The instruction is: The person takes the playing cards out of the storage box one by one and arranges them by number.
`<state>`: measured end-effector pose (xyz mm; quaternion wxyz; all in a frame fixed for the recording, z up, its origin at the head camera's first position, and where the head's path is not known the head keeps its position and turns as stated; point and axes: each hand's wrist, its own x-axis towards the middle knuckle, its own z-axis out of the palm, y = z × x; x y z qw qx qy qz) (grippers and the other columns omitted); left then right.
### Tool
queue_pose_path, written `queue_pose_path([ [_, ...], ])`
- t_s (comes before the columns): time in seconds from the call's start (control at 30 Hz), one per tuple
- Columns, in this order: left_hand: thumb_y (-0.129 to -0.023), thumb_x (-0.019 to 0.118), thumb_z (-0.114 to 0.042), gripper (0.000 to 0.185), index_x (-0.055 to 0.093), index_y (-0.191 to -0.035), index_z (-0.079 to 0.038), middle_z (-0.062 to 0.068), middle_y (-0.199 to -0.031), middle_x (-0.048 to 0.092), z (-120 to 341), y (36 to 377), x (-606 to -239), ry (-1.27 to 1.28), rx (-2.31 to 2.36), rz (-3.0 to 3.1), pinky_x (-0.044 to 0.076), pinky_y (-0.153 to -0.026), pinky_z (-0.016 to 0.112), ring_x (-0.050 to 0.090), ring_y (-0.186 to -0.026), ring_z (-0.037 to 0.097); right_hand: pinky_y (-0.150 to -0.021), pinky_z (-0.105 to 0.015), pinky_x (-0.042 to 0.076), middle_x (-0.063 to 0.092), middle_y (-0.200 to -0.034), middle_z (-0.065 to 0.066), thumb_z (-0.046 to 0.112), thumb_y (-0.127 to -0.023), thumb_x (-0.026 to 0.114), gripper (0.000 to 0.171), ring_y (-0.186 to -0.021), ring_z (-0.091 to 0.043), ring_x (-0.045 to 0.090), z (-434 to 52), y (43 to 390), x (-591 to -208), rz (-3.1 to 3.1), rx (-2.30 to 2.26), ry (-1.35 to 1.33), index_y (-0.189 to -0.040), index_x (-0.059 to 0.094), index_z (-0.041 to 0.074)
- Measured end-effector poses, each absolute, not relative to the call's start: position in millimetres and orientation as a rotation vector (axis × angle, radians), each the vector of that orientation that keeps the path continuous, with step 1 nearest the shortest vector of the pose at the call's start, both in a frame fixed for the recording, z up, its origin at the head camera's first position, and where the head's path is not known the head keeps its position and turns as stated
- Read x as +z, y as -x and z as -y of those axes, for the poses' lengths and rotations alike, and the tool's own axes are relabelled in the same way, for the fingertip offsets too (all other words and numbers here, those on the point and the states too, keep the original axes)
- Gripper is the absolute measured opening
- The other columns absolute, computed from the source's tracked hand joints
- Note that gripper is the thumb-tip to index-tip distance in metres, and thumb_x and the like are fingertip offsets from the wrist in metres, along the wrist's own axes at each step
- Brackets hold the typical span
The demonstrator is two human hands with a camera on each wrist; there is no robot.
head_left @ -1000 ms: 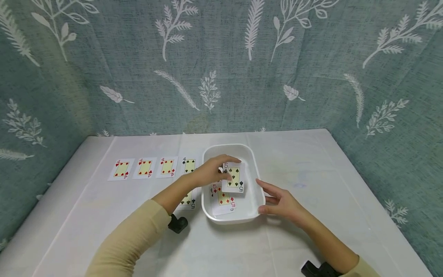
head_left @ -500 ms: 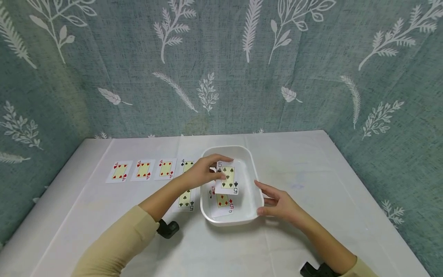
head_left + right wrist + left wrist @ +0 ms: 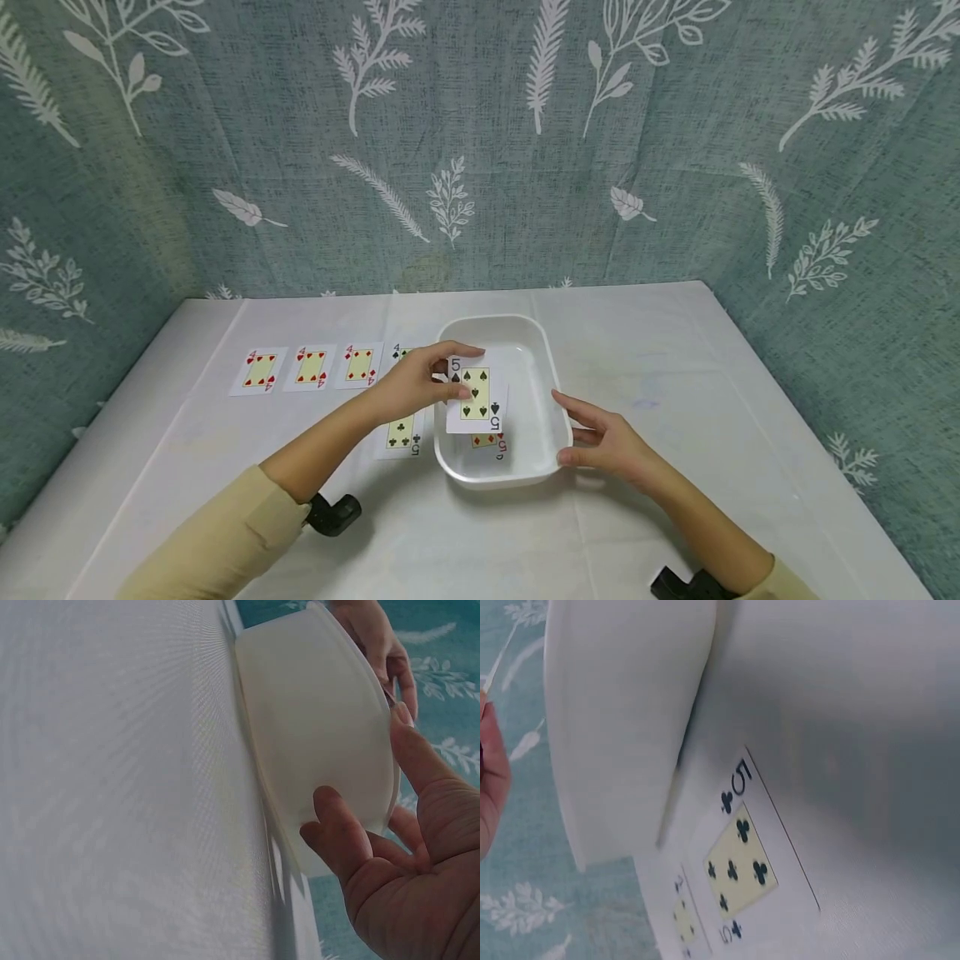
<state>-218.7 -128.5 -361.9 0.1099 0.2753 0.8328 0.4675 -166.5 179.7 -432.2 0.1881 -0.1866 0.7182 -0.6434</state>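
My left hand (image 3: 408, 385) pinches a five of spades playing card (image 3: 476, 421) between thumb and fingers, over the left part of a white plastic tray (image 3: 555, 358). Beneath that card, a five of diamonds (image 3: 489, 452) lies in the tray, mostly covered. At the tray's right side, my right hand (image 3: 615, 446) holds the rim and outer wall; the right wrist view has its fingers on the wall of the tray (image 3: 315, 720). A five of clubs (image 3: 400, 437) lies on the table left of the tray, partly hidden by my left hand and forearm.
Behind my left forearm, a row of fours runs across the table: a four of hearts (image 3: 260, 372), another red four (image 3: 311, 367), a four of diamonds (image 3: 360, 364) and a partly hidden black four (image 3: 399, 352). A patterned green curtain (image 3: 480, 167) closes off the back.
My left hand has drawn the five of spades left and toward me, from the tray's middle to its left part. My right hand stays at the tray's right side.
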Motion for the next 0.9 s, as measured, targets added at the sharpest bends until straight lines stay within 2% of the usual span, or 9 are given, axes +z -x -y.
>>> queue_pose_path([
  [0.13,-0.080,0.075,-0.015,0.054,0.056,-0.131,-0.011,0.005,-0.094,0.065,139,216,-360,-0.832,1.340,-2.437,0.045,-0.058,0.025,0.052,-0.069,0.017,-0.084,-0.031,0.053,0.026,-0.150,-0.026,0.012,-0.078,0.077,0.087,-0.125,-0.044,0.044,-180,166,-431,-2.019,-1.812,0.524,-0.148,0.027,0.004],
  [0.37,-0.080,0.075,-0.013,0.052,0.057,-0.129,-0.008,0.009,-0.099,0.065,162,214,-362,-0.790,1.326,-2.404,0.049,-0.059,0.026,0.054,-0.071,0.016,-0.083,-0.032,0.054,0.027,-0.150,-0.026,0.010,-0.078,0.077,0.086,-0.125,-0.044,0.045,-180,166,-431,-2.019,-1.815,0.526,-0.148,0.027,0.004],
  [0.6,-0.080,0.075,-0.014,0.052,0.057,-0.129,-0.008,0.012,-0.112,0.061,183,212,-365,-0.712,1.362,-2.382,0.053,-0.065,0.029,0.061,-0.082,0.019,-0.083,-0.032,0.053,0.027,-0.150,-0.026,0.011,-0.078,0.077,0.085,-0.125,-0.044,0.045,-181,166,-433,-2.031,-1.807,0.518,-0.148,0.028,0.005],
  [0.9,-0.080,0.075,-0.013,0.052,0.056,-0.128,-0.005,0.016,-0.108,0.061,217,208,-365,-0.647,1.388,-2.408,0.054,-0.066,0.032,0.061,-0.080,0.018,-0.084,-0.032,0.053,0.027,-0.151,-0.023,0.011,-0.078,0.078,0.085,-0.125,-0.042,0.045,-180,167,-433,-2.029,-1.806,0.498,-0.148,0.029,0.006],
])
